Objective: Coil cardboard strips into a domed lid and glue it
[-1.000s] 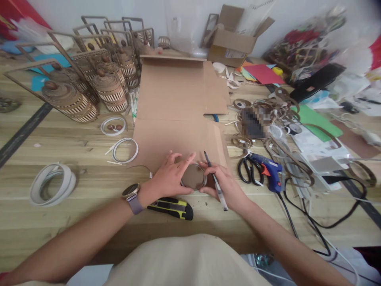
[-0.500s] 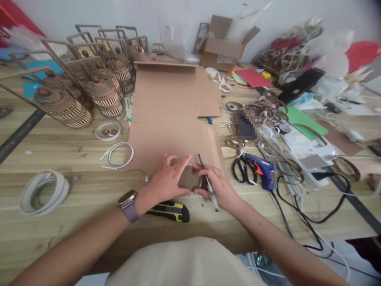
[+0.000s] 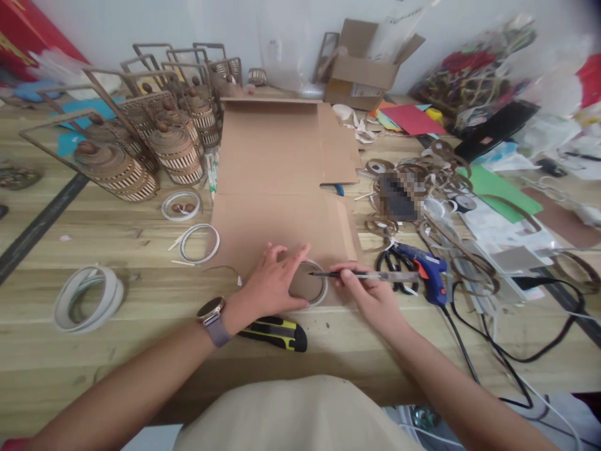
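Note:
My left hand (image 3: 268, 283) lies over the left side of a thin, pale ring (image 3: 325, 289), thumb and fingers spread about its rim and holding it down. The ring lies flat on the near edge of an unfolded brown cardboard sheet (image 3: 272, 163). My right hand (image 3: 373, 299) grips a pen (image 3: 397, 275) held nearly level, its dark tip pointing left above the inside of the ring. Whether the tip touches the cardboard I cannot tell. Below my left hand a yellow and black utility knife (image 3: 282, 335) rests on the table, partly hidden by the wrist.
Several woven lanterns with handles (image 3: 176, 153) stand back left. White strip coils (image 3: 89, 297) lie at left. To the right are a blue glue gun (image 3: 429, 269) with its cord, black-handled scissors (image 3: 387, 263) and a tangle of brown strips (image 3: 422, 169). An open carton (image 3: 361, 75) stands behind.
My right hand has let go of the ring's right side and moved right. The pen has swung from steeply slanted to nearly level. My left hand stays on the ring; the view has shifted slightly.

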Tool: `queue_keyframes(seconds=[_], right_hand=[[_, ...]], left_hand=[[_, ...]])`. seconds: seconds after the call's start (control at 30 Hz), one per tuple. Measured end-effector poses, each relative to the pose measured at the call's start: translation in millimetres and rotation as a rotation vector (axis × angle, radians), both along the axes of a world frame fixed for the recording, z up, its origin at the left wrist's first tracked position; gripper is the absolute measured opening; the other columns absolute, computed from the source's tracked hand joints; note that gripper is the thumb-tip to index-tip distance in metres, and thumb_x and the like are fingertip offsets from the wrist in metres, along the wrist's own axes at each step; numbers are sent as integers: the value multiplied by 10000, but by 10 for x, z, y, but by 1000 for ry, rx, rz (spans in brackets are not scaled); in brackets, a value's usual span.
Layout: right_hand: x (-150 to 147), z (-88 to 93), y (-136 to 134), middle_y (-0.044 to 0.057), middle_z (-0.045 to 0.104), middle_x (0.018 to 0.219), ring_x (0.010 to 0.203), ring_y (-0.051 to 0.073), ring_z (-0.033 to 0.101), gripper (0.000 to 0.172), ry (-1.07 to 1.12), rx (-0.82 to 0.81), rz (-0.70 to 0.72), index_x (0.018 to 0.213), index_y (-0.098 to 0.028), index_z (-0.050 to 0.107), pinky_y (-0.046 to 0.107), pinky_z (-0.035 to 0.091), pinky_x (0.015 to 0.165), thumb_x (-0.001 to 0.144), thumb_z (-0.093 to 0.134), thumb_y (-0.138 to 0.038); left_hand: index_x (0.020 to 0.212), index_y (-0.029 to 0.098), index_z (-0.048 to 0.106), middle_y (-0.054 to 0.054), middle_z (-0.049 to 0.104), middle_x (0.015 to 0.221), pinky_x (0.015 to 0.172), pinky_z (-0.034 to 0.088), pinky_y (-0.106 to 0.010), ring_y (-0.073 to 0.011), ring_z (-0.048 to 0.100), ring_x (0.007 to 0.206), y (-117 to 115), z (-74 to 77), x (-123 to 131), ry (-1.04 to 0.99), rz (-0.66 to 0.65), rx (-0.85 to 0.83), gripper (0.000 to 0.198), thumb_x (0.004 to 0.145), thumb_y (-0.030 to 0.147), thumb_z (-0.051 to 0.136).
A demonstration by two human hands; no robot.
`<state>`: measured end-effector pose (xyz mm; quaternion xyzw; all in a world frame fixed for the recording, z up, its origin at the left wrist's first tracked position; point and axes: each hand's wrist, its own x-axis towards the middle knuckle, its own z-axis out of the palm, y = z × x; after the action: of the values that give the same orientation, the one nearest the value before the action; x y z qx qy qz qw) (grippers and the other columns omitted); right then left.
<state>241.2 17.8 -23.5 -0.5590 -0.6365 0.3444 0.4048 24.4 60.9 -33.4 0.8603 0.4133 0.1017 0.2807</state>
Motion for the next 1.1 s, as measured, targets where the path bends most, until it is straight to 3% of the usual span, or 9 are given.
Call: queue_keyframes(seconds=[0.13, 0.7, 0.93, 1.1], right_hand=[[-163, -31, 44, 30, 681, 673, 622, 176, 654, 348, 11, -157, 57, 840, -200, 610, 274, 518, 571, 925, 510, -522], [-320, -35, 97, 1, 608, 626, 551, 146, 574, 282, -47, -214, 161, 796, -199, 565, 251, 438, 510, 915, 497, -445], [-286, 66, 167, -20, 552, 562, 468, 121, 499, 301, -135, -260, 228, 720, -200, 550, 237, 360, 451, 909, 461, -417], [-238, 188, 278, -14, 553, 578, 506, 116, 501, 322, -251, -287, 320, 610, -204, 487, 242, 368, 512, 905, 442, -325]], left_hand=[[1549, 234, 126, -34, 561, 1406, 1157, 77, -649, -408, 315, 1310, 8, -14, -2, -2, -5, 11, 1075, 711, 421, 773], [1538, 237, 167, -26, 564, 1409, 1156, 50, -662, -408, 297, 1330, 1, -17, 7, 12, -7, -3, 1015, 720, 424, 739], [1538, 222, 188, -38, 570, 1402, 1151, 51, -670, -419, 305, 1326, 3, -39, 2, 28, -15, 31, 1024, 712, 467, 741], [1542, 219, 195, -37, 568, 1410, 1161, 52, -661, -423, 301, 1333, 3, -47, -1, 50, -8, 39, 1051, 695, 488, 757]])
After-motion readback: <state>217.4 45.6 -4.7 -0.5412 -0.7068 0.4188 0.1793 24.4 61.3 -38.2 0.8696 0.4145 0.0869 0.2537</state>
